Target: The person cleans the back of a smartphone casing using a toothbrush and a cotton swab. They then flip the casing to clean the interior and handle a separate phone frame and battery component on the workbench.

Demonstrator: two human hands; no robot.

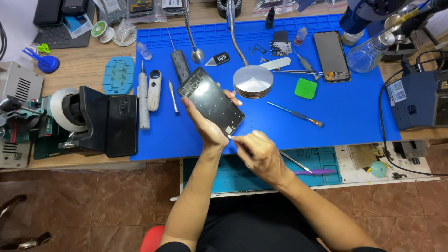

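Observation:
My left hand (205, 122) holds a dark phone frame (211, 100), tilted over the blue work mat (354, 116), with fingers wrapped round its right edge. My right hand (259, 154) pinches a small white bit at the frame's lower corner and also carries thin metal tweezers (296, 163) that point back to the right. A purple-handled tool (315, 172) lies just past that hand on the pulled-out drawer.
On the mat lie a round metal weight (253, 82), a green square pad (306, 88), a screwdriver (296, 114), a second phone (332, 56) and a small circuit board (281, 47). A black phone (122, 125) leans at the left by a tape dispenser (65, 109). A blue station (417, 101) stands right.

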